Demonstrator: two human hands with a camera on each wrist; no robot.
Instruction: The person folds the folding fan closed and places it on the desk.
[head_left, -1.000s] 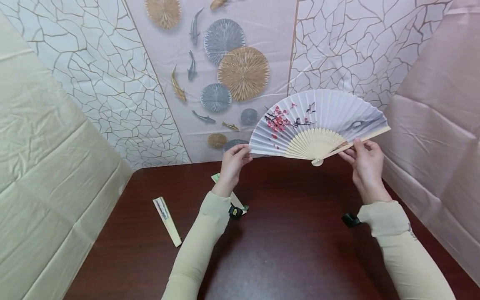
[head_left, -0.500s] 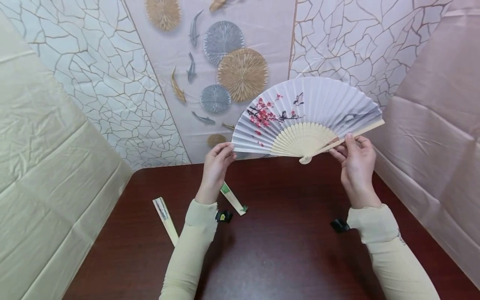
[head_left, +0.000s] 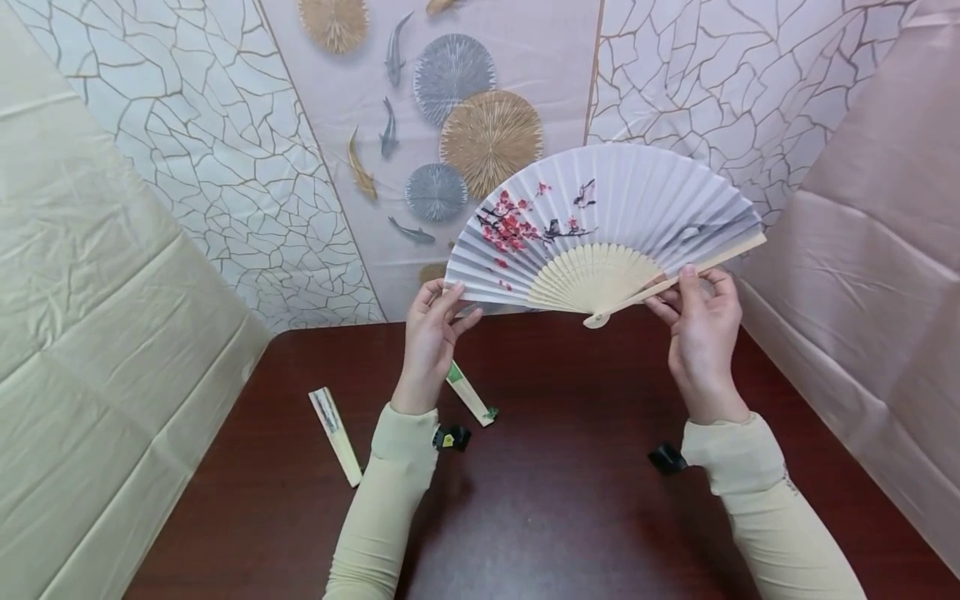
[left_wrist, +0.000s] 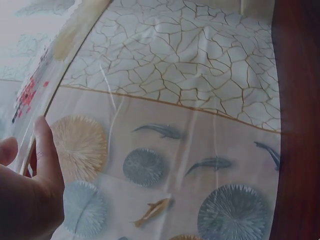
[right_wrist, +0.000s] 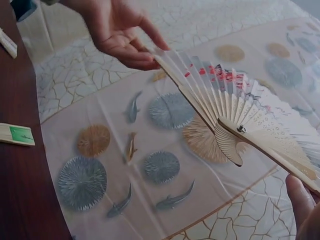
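A spread folding fan (head_left: 630, 200), white pleated cloth with red blossoms and birds over pale slatted ribs, is held up above the far edge of the table. My left hand (head_left: 427, 346) holds the fan's left end between its fingers, at the outer corner. The left wrist view shows the fan edge running between thumb and finger (left_wrist: 45, 150). On the other side my right hand (head_left: 702, 346) grips the right outer rib, thumb on the near face. The ribs meet at a pivot (right_wrist: 241, 128), which sits free of both hands.
Two folded fans lie on the dark red table (head_left: 555, 500): one with a grey print (head_left: 335, 437) at the left, one with a green print (head_left: 471, 396) beyond my left wrist. A patterned cloth backdrop (head_left: 225, 167) rises behind, with pale cloth at both sides.
Both hands have carried the spread fan leftward and slightly up, its face showing more fully. The left fingers have loosened and spread a little at the corner.
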